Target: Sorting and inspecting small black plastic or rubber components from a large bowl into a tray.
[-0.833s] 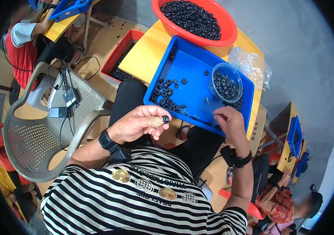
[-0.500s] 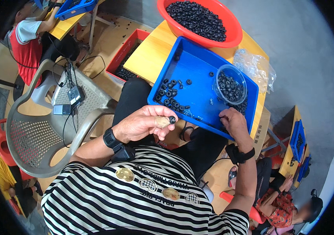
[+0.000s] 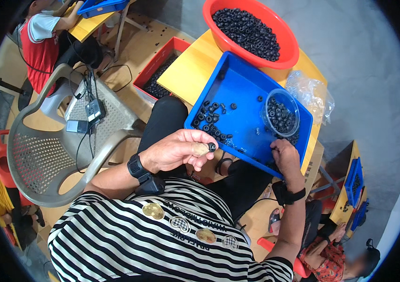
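Snugly, left hand [image 3: 179,151] pinching black piece [image 3: 212,147], right hand [image 3: 287,158] bunched (over blue tray [image 3: 243,120]).

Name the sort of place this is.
Likely a small workshop for handwork: a red basin heaped with black pieces, a blue tray holding more on a yellow table, and another person at a similar tray.

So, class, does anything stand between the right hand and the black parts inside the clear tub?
Yes: the clear tub's near rim lies between the right hand and the black parts inside; nothing else visible blocks the way.
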Tool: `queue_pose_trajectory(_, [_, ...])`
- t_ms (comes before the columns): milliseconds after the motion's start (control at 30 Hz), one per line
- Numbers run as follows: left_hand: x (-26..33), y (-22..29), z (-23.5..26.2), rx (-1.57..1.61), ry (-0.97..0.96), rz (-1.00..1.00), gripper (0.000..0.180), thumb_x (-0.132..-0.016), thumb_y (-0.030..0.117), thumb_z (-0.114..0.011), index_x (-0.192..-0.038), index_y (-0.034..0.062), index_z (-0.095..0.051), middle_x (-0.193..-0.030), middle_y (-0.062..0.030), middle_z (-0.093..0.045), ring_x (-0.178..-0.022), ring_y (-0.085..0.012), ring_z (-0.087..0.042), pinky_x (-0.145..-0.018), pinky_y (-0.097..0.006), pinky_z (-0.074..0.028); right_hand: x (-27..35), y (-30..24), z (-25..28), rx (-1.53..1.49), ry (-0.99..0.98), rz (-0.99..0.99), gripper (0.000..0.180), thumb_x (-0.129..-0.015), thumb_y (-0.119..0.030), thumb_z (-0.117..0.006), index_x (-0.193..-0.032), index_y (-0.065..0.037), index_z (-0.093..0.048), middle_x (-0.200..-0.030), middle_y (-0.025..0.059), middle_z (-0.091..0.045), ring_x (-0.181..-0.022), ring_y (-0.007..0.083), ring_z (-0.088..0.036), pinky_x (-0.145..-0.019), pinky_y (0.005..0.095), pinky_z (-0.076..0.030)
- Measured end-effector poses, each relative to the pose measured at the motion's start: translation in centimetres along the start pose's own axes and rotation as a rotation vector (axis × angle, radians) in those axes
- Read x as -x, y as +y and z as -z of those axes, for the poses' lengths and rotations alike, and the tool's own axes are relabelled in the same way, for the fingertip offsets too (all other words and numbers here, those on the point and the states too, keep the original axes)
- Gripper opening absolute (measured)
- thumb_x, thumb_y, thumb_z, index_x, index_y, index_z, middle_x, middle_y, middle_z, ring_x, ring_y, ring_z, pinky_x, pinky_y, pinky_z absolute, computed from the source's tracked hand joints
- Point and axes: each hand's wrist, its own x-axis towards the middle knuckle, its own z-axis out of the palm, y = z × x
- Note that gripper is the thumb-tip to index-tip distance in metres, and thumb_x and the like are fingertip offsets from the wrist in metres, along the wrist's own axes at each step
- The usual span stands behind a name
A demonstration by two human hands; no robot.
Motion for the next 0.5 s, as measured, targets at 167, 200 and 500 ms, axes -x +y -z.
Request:
queue_pose_trajectory(167, [0.0,0.0,0.1,0.013,0.019,0.001,0.024,-0.089,0.014,-0.057,-0.108,-0.0014,-0.056,-0.089,-0.0078,-0.060,-0.067,-0.0115,-0.057,-0.063,-0.023,-0.048,-0.1,-1.7,0.4,-0.106,0.167,0.092,0.019,-0.070,0.006,-0.064,-0.087,-0.001,-0.060,-0.072,0.0098,-0.056,-0.065,0.0226,-0.059,-0.061,0.0320,-0.047])
queue_pose_trajectory(200, [0.1,0.0,-0.1,0.016,0.030,-0.009,0.024,-0.089,0.014,-0.057,-0.108,-0.0014,-0.056,-0.089,-0.0078,-0.060,-0.067,-0.0115,-0.057,-0.063,-0.023,-0.048,-0.1,-2.5,0.7,-0.109,0.159,0.104,0.019,-0.070,0.006,-0.064,-0.087,-0.001,-0.060,-0.072,0.0098,-0.056,-0.065,0.0226,-0.059,-0.061,0.0320,-0.047])
queue_pose_trajectory(500, [-1.2,0.1,-0.9,0.080,-0.051,-0.030,0.027,-0.090,0.014,-0.057,-0.112,-0.0006,-0.054,-0.093,-0.0080,-0.060,-0.069,-0.0110,-0.059,-0.065,-0.024,-0.053,0.3,-13.4,2.8,-1.204,0.083,-0.038,0.016,-0.080,0.010,-0.059,-0.094,0.003,-0.060,-0.092,0.0061,-0.062,-0.075,0.0087,-0.058,-0.068,0.0210,-0.048])
